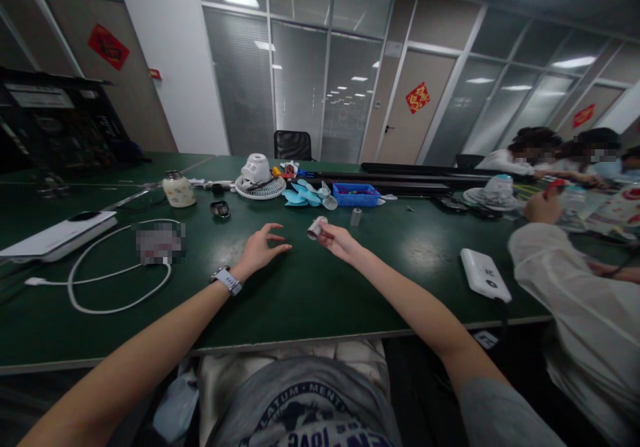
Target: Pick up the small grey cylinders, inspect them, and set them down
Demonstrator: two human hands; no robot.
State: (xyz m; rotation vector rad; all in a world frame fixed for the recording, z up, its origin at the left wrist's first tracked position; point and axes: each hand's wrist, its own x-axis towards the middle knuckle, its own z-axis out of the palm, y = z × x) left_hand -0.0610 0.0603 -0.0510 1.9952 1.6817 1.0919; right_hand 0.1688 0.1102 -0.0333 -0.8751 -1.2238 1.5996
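Between the thumb and fingers of my right hand is a small silvery cylinder, held tilted above the green table. Its exact kind is too small to make out. My left hand hovers to the left of it with fingers apart and nothing in them, a watch on the wrist. Another small metal cylinder stands upright on the table, beyond my right hand. Farther back are light blue fan blades and a blue tray holding small parts.
A white fan body lies on its round grille at the back. To the left are a cream jar, a dark watch-like item and a looped white cable. A white power bank lies right, near a co-worker's sleeve.
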